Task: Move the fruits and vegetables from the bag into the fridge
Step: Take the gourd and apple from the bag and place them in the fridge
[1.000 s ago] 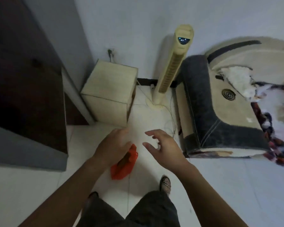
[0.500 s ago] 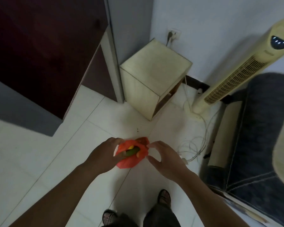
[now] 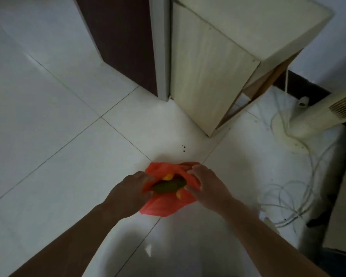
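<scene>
— Both hands are at the mouth of the bag (image 3: 168, 205). The left hand (image 3: 128, 193) pinches the left lip of the orange plastic and the right hand (image 3: 207, 186) grips the right lip. Between them they hold it spread.

— And the produce?

— All inside the bag, it seems. A long green vegetable (image 3: 169, 185) lies across the opening. One yellow fruit (image 3: 166, 177) sits just beyond it, and another yellow piece (image 3: 179, 194) touches its near side. Nothing appears to be out yet.

— So which step is this?

— Opening the bag, by the look of it. The first item is not yet picked, so the task has barely begun.

— Where is the bag?

— Over the white tiled floor (image 3: 58, 116), near the far corner where the pale wooden cabinet (image 3: 208, 72) stands. Whether it rests on the tiles or hangs just above them cannot be told.

— Next move?

— Probably one hand lets go of its lip and reaches in for the green vegetable while the other holds the mouth open. Otherwise the thin plastic would likely sag shut.

— And the fridge?

— Not plainly in view. A dark panel (image 3: 124, 41) with a grey edge rises beyond, just beside the cabinet, and it may or may not be the fridge. A tower fan (image 3: 318, 116) and loose cables (image 3: 284, 196) lie along the floor's right edge and would need stepping around.
</scene>
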Motion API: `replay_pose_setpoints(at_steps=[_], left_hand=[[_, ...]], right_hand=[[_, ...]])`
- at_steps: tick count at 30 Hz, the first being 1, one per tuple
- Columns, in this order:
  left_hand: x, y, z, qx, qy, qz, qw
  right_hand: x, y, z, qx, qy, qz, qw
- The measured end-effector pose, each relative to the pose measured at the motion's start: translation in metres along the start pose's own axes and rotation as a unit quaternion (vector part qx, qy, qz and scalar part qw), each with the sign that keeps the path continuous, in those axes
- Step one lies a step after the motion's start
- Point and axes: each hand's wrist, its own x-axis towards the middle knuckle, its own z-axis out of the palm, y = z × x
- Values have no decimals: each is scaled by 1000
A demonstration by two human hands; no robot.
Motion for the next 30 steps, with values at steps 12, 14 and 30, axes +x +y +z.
replay_pose_setpoints(at_steps=[12,14,30], left_hand=[[119,-139,172,49,75,4,996],[116,-150,180,30,24,-19,999],[56,-143,183,-128,-4,36,991]], right_hand=[[124,111,137,-164,-8,-101,981],[113,119,136,-178,-20,-105,978],[93,128,125,-72,-125,-9,990]])
